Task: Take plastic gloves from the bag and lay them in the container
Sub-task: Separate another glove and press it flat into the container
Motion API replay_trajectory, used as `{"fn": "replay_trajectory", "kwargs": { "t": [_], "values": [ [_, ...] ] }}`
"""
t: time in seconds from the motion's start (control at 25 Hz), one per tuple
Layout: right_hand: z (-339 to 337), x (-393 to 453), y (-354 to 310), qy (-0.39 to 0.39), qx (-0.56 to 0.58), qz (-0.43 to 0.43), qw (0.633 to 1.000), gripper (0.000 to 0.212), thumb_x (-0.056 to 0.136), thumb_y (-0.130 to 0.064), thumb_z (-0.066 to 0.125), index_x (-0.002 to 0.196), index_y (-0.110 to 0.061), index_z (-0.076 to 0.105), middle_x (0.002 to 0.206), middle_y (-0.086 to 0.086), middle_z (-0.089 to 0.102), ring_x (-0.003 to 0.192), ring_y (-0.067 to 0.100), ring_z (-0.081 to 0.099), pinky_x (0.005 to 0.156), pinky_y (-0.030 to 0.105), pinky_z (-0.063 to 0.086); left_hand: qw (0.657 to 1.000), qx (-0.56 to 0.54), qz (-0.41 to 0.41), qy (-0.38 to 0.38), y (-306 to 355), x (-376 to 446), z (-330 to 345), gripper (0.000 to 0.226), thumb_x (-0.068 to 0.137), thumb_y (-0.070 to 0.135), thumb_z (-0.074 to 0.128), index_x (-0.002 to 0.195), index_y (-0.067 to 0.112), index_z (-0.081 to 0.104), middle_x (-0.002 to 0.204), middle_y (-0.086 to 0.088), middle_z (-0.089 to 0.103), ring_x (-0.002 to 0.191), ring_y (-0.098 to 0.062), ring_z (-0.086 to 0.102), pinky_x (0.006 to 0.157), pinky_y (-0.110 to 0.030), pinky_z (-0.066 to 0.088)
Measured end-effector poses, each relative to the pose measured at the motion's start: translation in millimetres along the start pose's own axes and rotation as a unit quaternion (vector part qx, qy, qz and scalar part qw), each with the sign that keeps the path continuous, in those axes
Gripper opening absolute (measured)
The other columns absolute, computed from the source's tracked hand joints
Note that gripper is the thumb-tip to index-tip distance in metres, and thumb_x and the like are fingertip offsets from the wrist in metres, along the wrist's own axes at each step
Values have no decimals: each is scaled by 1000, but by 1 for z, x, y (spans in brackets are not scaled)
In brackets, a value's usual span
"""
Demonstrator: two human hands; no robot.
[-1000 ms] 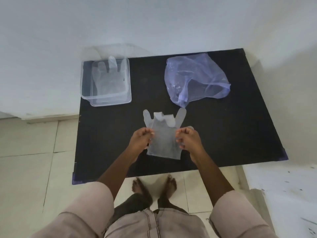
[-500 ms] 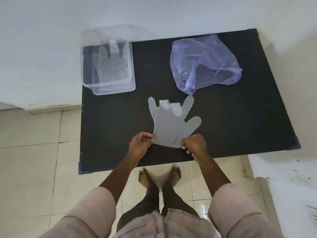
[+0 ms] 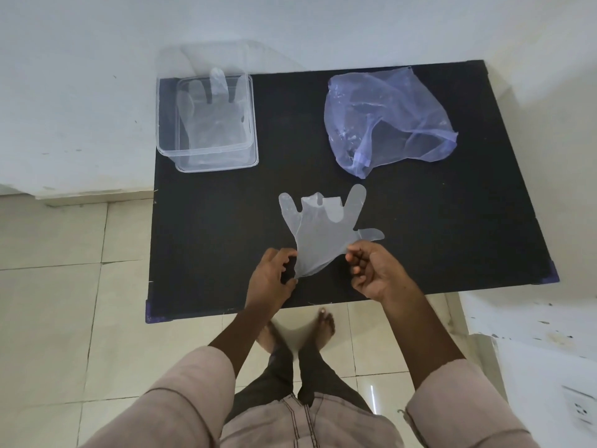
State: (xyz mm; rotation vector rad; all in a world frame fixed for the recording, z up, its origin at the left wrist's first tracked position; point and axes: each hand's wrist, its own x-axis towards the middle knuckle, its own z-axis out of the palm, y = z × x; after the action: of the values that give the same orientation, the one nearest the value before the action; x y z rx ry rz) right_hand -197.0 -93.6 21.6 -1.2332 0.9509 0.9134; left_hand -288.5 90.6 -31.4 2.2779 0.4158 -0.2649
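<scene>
Together, left hand [image 3: 269, 279] and right hand [image 3: 371, 270] pinching one glove [image 3: 319, 234] on table [image 3: 452, 221], one glove in container [image 3: 206, 118] at far left, one bag [image 3: 387, 118] at far right.

I stand over a low black table [image 3: 420, 237] with purple caps at its near corners; its far edge sits against a white wall [image 3: 290, 24]. To my left the wall ends in a pale ledge above the floor [image 3: 64, 286], which is laid in glossy cream tiles with thin dark grout lines. On my right is a white surface flecked with dark specks, and lower down what looks like a wall socket [image 3: 581, 412], though it is partly cut off. The light is soft and even.
</scene>
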Motion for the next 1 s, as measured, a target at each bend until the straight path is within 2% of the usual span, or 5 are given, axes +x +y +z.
{"fn": "replay_trajectory", "kwargs": {
  "t": [0.36,0.44,0.6,0.72,1.0],
  "values": [
    [-15,-7,-3,14,44,-11,999,8,80,-16,64,74,-11,65,61,1,61,50,10,45,48,20,32,993,-52,94,55,15,7,-10,17,81,17,75,97,14,77,95,-1,63,79,-14,60,74,-29,58],
    [-24,-9,-2,38,-19,-80,996,13,83,-24,64,83,-11,66,70,2,62,59,14,49,53,23,37,990,-46,120,57,22,13,-19,14,80,17,75,94,14,78,98,-1,61,81,-11,59,75,-21,55],
    [-47,-15,7,92,-228,-406,880,55,80,-38,73,127,-24,49,124,-4,56,101,14,61,77,27,52,988,-53,134,60,40,26,-34,13,77,15,78,90,15,77,103,2,58,91,-8,56,76,-13,50],
    [-58,-6,4,65,-412,-456,787,92,65,-34,88,141,-27,37,146,-4,39,119,11,49,89,30,52,991,-65,113,30,48,35,-41,10,78,18,77,88,17,77,104,3,59,95,-10,56,82,-22,51],
    [-49,-6,0,32,-369,-468,803,18,84,-19,72,102,-20,72,102,-3,69,95,17,68,73,19,58,988,-143,65,-3,58,38,-45,7,83,19,73,87,14,75,100,-1,70,93,-16,65,77,-34,59]
  ]
}}
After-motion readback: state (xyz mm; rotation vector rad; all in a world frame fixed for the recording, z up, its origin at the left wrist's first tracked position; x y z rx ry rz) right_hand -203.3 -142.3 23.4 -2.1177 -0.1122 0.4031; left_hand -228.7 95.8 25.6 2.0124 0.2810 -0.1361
